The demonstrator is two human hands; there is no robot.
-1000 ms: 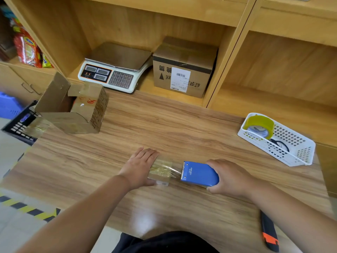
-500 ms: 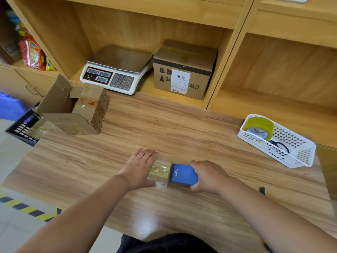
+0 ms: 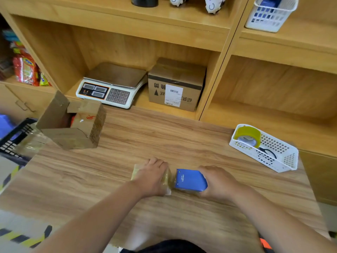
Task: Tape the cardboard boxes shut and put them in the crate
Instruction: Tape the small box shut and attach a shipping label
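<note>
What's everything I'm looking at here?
small box: one, brown, table's near middle
dispenser: one, blue, beside small box
open box: one, brown, table's far left
labelled box: one, brown, shelf
scale: one, white, shelf
low basket: one, white, table's right
tape roll: one, yellow, in low basket
scissors: one, black, in low basket
high basket: one, white, top shelf
crate: one, black, left of table
left hand: one, rests on small box
right hand: one, grips dispenser
</note>
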